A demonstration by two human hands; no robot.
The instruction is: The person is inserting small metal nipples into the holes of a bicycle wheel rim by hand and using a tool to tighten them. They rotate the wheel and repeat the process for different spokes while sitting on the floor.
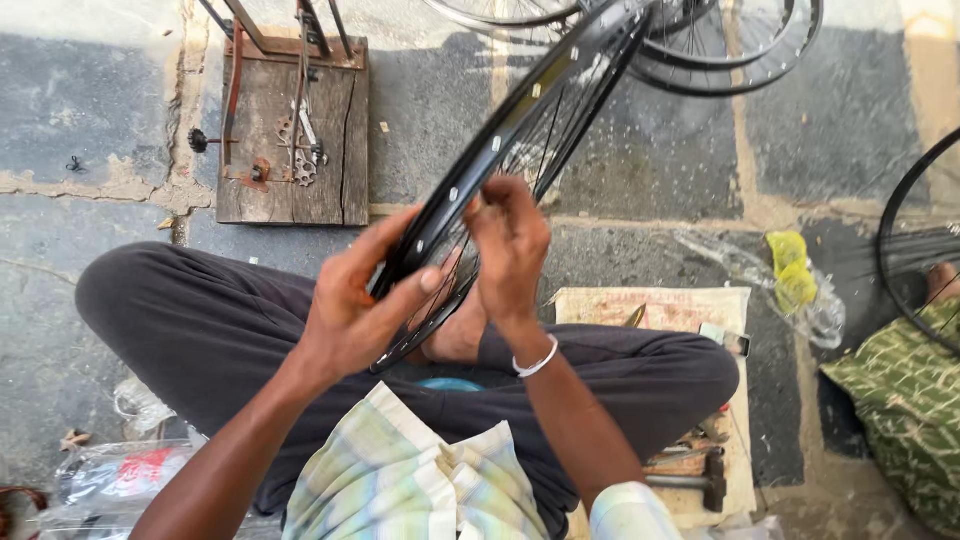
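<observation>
You are sitting cross-legged on a stone floor [620, 170] with a black bicycle rim [520, 130] tilted across your lap, its upper end reaching away from you toward the top of the view and its lower end down between your knees. Your left hand [355, 305] is wrapped around the rim's lower part, the thumb pressed across its outer face and the fingers spread behind it. Your right hand [510, 245] is pinched narrow at the rim's inner edge, fingertips closed together on something small there; it is probably a spoke end or nipple, though the piece is too small to tell. A silver bangle [537, 360] sits on your right wrist. Thin spokes [545, 140] cross inside the rim.

Ahead of you to the left lies a wooden board [290, 130] with rusty metal brackets and a toothed part fixed on it. More black wheels [720, 45] lie at the top right, just beyond the rim's far end. Beside your right knee a worn cloth mat [660, 310] is spread on the floor, and a hammer [700, 482] rests at its near end. A clear plastic bag with yellow pieces [795, 275] lies further right, near another person's green patterned cloth [905, 400]. Crumpled plastic wrapping [120, 480] lies by your left knee.
</observation>
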